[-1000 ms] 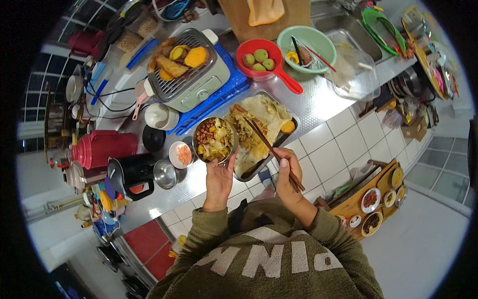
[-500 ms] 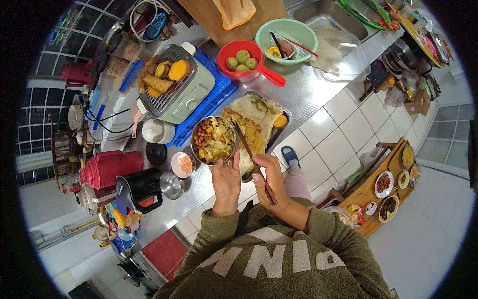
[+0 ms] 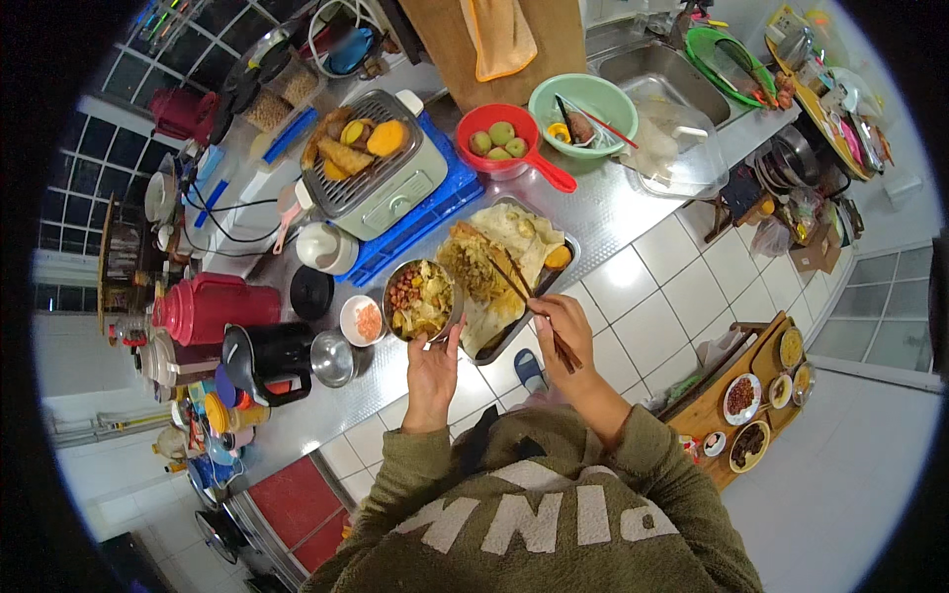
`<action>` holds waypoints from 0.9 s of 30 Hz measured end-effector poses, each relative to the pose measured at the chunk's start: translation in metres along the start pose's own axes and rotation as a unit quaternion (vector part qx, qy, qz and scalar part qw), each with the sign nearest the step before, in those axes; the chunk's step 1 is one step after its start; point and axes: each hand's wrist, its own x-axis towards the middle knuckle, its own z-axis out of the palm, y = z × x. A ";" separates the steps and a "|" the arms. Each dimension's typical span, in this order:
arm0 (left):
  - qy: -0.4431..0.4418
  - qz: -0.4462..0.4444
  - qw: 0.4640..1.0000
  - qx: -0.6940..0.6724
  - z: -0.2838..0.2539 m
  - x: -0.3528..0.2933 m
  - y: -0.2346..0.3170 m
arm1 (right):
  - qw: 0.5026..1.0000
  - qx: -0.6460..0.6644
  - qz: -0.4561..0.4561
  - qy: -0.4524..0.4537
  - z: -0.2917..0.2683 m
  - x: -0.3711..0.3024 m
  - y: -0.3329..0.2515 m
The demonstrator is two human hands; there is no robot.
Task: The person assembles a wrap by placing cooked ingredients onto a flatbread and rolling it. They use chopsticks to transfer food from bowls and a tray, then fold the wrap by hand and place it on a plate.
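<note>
My left hand [image 3: 432, 383] grips the near edge of a metal bowl [image 3: 457, 306]. The bowl is tilted and holds peanuts or beans beside a chopped yellow-green mix. My right hand [image 3: 568, 341] is closed round dark chopsticks [image 3: 520, 280], whose tips reach into a heap of shredded filling [image 3: 473, 265]. The heap lies on a pale flatbread [image 3: 494, 321] in a metal tray [image 3: 567, 247], just right of the bowl. An orange round piece [image 3: 559, 258] sits at the tray's right end.
Left of the bowl stand a small white bowl [image 3: 363, 321] with pink bits, an empty metal bowl [image 3: 334, 360] and a black kettle [image 3: 267, 361]. Behind are a grill [image 3: 390, 188] with food, a red strainer [image 3: 557, 176] of green fruit and a green basin [image 3: 603, 94]. Dishes stand on a wooden bench [image 3: 712, 393] at right.
My right hand has moved right, away from my left, and the chopstick tips now rest among the filling. The metal bowl has shifted left and nearer, uncovering more of the tray. The whole view has shifted slightly.
</note>
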 end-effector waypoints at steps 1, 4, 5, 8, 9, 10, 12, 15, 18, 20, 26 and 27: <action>-0.009 0.001 1.000 -0.005 -0.001 -0.002 0.000 | 1.000 -0.005 0.008 -0.006 -0.001 -0.001 -0.002; -0.029 -0.001 0.999 -0.026 0.002 -0.005 0.002 | 1.000 0.021 0.003 0.004 -0.004 -0.003 -0.008; -0.030 0.002 0.999 -0.029 0.006 -0.006 0.003 | 1.000 0.028 0.000 0.005 -0.006 -0.004 -0.011; -0.051 0.008 0.998 -0.027 0.013 -0.007 0.004 | 0.999 0.019 -0.024 -0.026 -0.002 -0.015 -0.023; -0.053 0.011 0.998 -0.018 0.015 -0.009 0.006 | 0.999 0.028 -0.028 -0.036 0.000 -0.016 -0.032; -0.057 0.011 0.998 -0.009 0.020 -0.011 0.006 | 0.998 0.036 -0.029 -0.039 0.001 -0.017 -0.039; -0.052 0.009 0.998 0.016 0.027 -0.014 0.004 | 0.998 0.042 -0.045 -0.026 0.007 -0.015 -0.048; -0.027 0.010 0.998 0.052 0.029 -0.015 -0.001 | 0.997 0.049 -0.056 -0.015 0.017 -0.017 -0.049; -0.017 0.018 0.997 0.069 0.032 -0.012 -0.011 | 0.996 0.059 -0.070 -0.002 0.027 -0.019 -0.048; -0.031 -0.029 0.998 0.042 0.034 -0.011 -0.014 | 0.994 0.061 -0.086 0.010 0.032 -0.020 -0.045; -0.023 -0.006 0.998 0.057 0.023 -0.005 -0.008 | 0.997 0.064 -0.041 0.016 0.011 -0.005 -0.035; -0.027 -0.004 0.997 0.066 0.025 -0.006 -0.005 | 0.997 0.065 -0.035 0.024 0.007 -0.003 -0.030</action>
